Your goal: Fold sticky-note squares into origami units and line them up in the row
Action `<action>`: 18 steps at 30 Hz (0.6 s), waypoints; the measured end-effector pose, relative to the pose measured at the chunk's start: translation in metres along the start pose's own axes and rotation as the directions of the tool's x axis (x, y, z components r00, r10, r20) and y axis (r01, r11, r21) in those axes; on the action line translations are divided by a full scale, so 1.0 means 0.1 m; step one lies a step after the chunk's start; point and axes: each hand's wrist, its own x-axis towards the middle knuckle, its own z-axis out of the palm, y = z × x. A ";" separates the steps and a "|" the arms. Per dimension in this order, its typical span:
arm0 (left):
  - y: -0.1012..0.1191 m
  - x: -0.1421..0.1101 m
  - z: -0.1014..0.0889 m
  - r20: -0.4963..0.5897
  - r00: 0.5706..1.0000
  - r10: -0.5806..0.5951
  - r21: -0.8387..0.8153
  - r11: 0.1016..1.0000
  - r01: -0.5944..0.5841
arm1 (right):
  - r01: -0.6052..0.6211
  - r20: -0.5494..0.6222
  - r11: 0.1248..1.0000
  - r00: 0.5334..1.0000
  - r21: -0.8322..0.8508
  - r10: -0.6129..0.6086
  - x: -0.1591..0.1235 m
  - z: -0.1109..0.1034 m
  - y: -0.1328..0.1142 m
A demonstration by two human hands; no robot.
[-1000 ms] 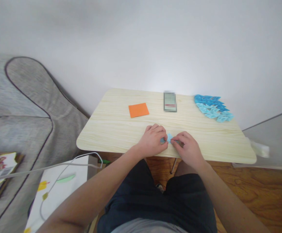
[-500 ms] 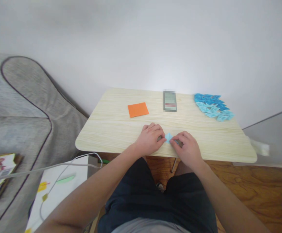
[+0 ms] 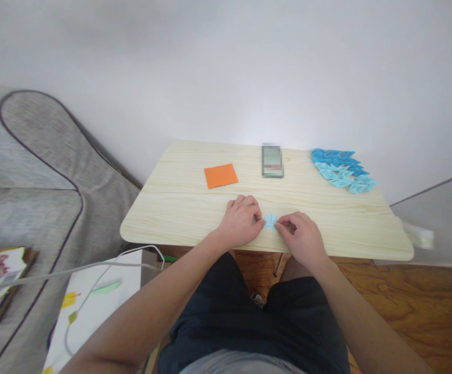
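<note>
Curled left hand [image 3: 242,221] opposite curled right hand [image 3: 302,236]

Across the far half of the table [image 3: 171,208], left to right, lie a sheet [image 3: 221,176], a device [image 3: 273,161] and folded pieces [image 3: 339,173]. Near its front edge, below frame centre, a paper piece [image 3: 270,221] sits between left hand [image 3: 241,223] and right hand [image 3: 302,236] (a sofa [image 3: 54,223] occupies the frame's left).

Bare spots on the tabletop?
Free: left end, left of the orange paper; right front, between right hand, folded blue pieces and table edge. Crowded: front centre, left hand and right hand at light-blue paper.
</note>
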 end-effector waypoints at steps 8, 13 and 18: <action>-0.03 0.00 -0.02 0.020 1.000 -0.001 0.004 1.000 0.001 | 0.054 0.075 0.998 0.996 0.035 -0.056 0.00 -0.09 0.07; -0.02 0.00 -0.03 0.026 1.000 -0.005 0.000 1.000 0.005 | 0.053 0.079 0.998 0.995 0.024 -0.054 0.00 -0.11 0.10; -0.03 -0.02 -0.07 0.052 0.998 0.041 -0.028 0.999 -0.040 | 0.052 0.098 0.997 0.994 0.056 -0.057 0.01 -0.11 0.13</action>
